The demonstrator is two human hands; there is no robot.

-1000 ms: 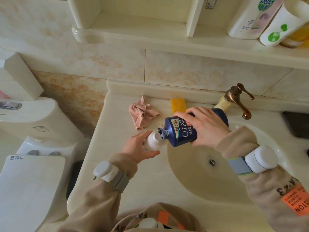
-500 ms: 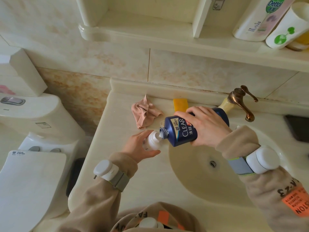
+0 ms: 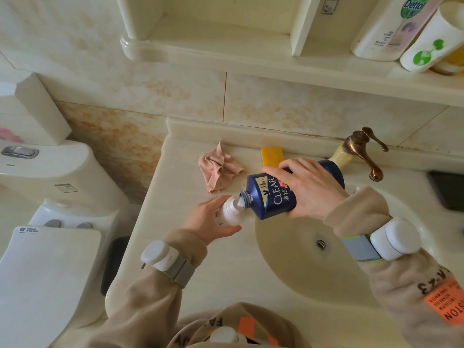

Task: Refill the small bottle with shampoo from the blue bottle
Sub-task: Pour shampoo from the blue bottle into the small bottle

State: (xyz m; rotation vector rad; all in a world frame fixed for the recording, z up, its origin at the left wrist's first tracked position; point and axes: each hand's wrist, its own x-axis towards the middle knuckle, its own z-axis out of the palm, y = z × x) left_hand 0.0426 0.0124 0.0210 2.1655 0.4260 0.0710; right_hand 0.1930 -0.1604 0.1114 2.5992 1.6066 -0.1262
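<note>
Mid-pour, centre of frame. We're holding the small bottle [image 3: 229, 212] in the left hand [image 3: 209, 221], fingers and thumb curling round its body, over the counter [image 3: 173, 204] just left of the sink [image 3: 288, 275]. We can't tell whether it's resting on the counter or hanging just above it. We're gripping the blue bottle [image 3: 270, 197] with the right hand [image 3: 312, 189], fingers wrapping over its middle, and tipping it close to flat. Its open neck is pointing lower left and meeting the small bottle's mouth. White shampoo [image 3: 240, 202] is showing at the neck and bridging into the small bottle, so we're reading the transfer as running. Done so far, judging by the layout: both bottles open, mouths lined up, flow started. Fill level is unknown, since the small bottle is whitish and the hand is covering much of it. Left to do, by our estimate: finishing the fill, righting the blue bottle and capping both. We aren't clearly seeing either cap. Just above the pour, a pink cloth [image 3: 218, 169] and a yellow sponge [image 3: 272, 155] are lying on the counter. The tap [image 3: 361, 151] is standing right of centre, behind the right hand.
</note>
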